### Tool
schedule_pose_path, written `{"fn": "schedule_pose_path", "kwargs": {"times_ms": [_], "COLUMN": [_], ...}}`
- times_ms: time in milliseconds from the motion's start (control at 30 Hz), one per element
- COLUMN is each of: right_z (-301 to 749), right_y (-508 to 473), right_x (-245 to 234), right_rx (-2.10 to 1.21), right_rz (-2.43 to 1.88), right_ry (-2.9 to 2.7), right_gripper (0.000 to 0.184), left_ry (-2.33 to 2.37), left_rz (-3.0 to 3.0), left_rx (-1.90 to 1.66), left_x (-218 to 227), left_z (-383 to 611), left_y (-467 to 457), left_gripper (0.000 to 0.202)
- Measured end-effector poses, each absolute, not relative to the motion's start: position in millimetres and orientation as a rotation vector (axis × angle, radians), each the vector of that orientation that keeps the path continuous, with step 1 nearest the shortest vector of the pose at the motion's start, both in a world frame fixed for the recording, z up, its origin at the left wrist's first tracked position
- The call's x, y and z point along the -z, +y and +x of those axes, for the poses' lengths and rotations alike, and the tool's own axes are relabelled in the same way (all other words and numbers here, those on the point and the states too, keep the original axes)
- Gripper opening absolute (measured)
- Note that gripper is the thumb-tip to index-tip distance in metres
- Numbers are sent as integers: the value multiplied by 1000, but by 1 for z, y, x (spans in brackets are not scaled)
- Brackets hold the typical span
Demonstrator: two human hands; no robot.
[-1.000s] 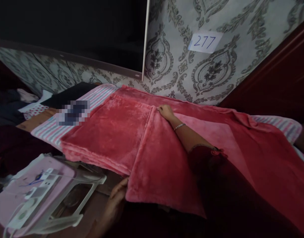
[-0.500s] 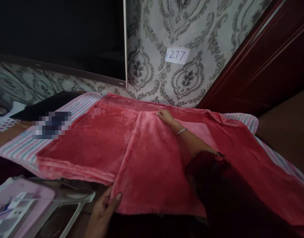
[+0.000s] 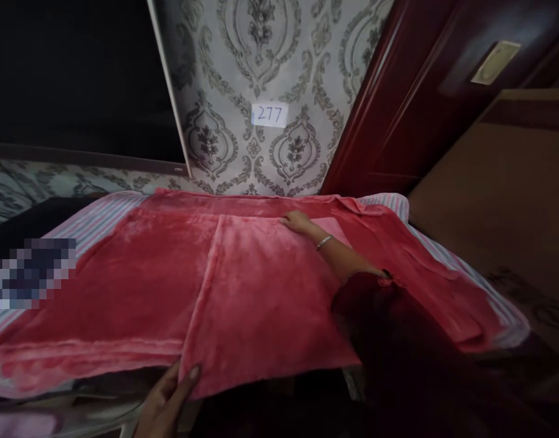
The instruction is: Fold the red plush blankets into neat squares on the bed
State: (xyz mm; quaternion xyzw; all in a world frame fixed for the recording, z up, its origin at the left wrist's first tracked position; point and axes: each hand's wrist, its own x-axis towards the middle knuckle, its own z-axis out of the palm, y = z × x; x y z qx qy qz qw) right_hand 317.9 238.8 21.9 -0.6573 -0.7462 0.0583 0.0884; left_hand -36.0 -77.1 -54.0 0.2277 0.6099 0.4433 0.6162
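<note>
A red plush blanket (image 3: 137, 286) lies spread over a striped mattress (image 3: 101, 210). A folded flap of the same blanket (image 3: 261, 304) lies on top in the middle. My right hand (image 3: 296, 221), with a bangle on the wrist, rests on the flap's far edge, its fingers curled onto the cloth. At the near edge my left hand (image 3: 167, 401) pinches the flap's bottom left corner, thumb on top and fingers under it.
Patterned wallpaper with a paper label reading 277 (image 3: 269, 114) is behind the bed. A dark screen (image 3: 73, 79) hangs at the left. A dark red door (image 3: 425, 91) and a brown board (image 3: 498, 182) stand at the right.
The view has swung to the right, so the pink device at the lower left has left the frame. Both hands keep their hold on the flap's edges.
</note>
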Motion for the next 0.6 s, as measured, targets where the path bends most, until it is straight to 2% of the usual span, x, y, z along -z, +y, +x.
{"fn": "schedule_pose_path", "kwargs": {"times_ms": [133, 233, 300, 367, 433, 500, 600], "right_z": [371, 362, 329, 281, 230, 186, 153], "right_y": [193, 164, 148, 133, 119, 110, 110], "right_x": [-30, -30, -26, -20, -15, -15, -26], "right_rx": [-105, -102, -259, -658, -960, -1061, -979], "right_rz": [-2045, -1976, -1849, -1637, -1471, -1374, -1302], "right_ry": [-2067, -2040, -2052, -2021, -2025, -2091, -2158], "right_gripper": [32, 35, 35, 37, 47, 49, 32], "left_ry": [1365, 1390, 1465, 1553, 1591, 1545, 1414], "left_rz": [594, 680, 822, 1023, 1259, 1527, 1953], "left_rx": [-1096, -1210, -1273, -1328, -1344, -1309, -1189], "left_x": [47, 36, 30, 23, 17, 10, 5], "left_z": [-28, -18, -13, -11, -8, -4, 5], "left_y": [-82, -85, -81, -73, -63, -56, -49], "left_gripper": [65, 62, 61, 59, 51, 37, 21]}}
